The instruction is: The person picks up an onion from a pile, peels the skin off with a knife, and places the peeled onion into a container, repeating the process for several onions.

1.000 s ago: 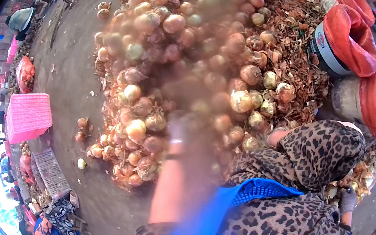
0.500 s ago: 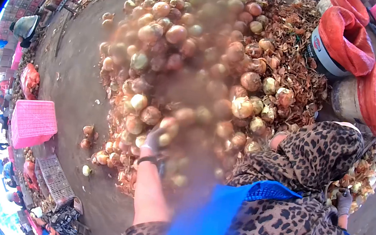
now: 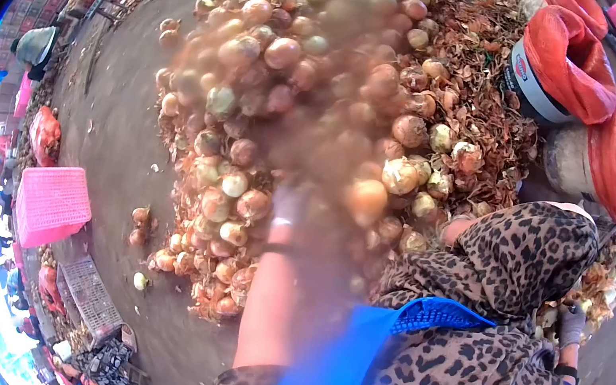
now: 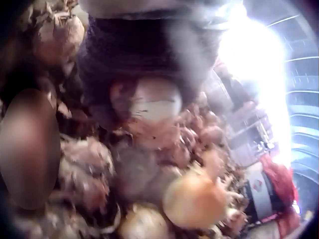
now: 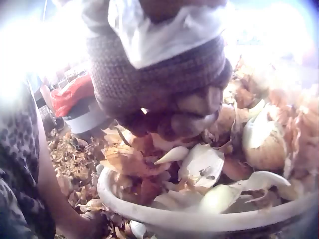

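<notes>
My gloved left hand [image 3: 287, 202] reaches into the near side of a large onion pile [image 3: 236, 201], partly lost behind a blurred patch in the head view. In the left wrist view, dark glove fingers curl round a pale onion [image 4: 157, 103]. A yellow onion [image 4: 195, 200] lies just beyond it. At the other side of my body, my gloved right hand [image 3: 571, 324] hangs low over a pale-rimmed tub [image 5: 149, 211] full of onion skins and cut pieces. Its fingers [image 5: 197, 107] are curled under; I cannot tell whether they hold anything.
Buckets with red mesh bags [image 3: 570, 61] stand at the far right, beside heaped dry skins [image 3: 492, 101]. On the left are a pink crate [image 3: 54, 205], a grey crate [image 3: 92, 295] and a red sack [image 3: 45, 136]. Leopard-print clothing and a blue apron [image 3: 333, 366] fill the near side.
My left hand swung left to the pile's near edge with an onion beside its fingers, then moved back right and forward into the pile. The right hand stays over the tub.
</notes>
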Available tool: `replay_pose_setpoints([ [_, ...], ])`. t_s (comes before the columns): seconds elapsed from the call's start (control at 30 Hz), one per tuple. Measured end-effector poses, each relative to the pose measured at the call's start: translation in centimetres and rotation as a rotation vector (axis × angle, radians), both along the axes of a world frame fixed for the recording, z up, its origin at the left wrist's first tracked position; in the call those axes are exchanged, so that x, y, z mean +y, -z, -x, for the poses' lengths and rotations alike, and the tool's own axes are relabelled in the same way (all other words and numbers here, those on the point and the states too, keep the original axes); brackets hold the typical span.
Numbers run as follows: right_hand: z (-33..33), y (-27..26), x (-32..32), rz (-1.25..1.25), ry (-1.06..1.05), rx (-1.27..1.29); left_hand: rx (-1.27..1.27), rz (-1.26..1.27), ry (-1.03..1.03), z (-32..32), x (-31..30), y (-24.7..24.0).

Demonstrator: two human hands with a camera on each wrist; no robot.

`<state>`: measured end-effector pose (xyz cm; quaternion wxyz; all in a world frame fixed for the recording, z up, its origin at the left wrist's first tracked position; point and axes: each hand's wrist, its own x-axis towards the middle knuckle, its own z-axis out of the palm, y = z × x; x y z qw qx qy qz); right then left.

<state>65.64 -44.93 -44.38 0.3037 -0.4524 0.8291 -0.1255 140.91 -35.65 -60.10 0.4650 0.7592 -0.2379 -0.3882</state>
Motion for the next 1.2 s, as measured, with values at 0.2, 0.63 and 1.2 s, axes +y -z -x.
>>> replay_pose_setpoints([
  [0.2, 0.4, -0.4, 1.5, 0.005, -0.078, 0.036, -0.565, -0.814, 0.221, -3.9, -2.0, 0.6],
  [0.63, -4.7, -5.2, 3.6, -0.147, -0.05, 0.281, -0.912, -0.531, 1.101, -5.4, -2.9, 7.3],
  [1.2, 2.6, -4.9, 5.7, 0.18, 0.023, 0.39, 0.751, 0.441, 0.118, 2.9, -11.3, -15.6],
])
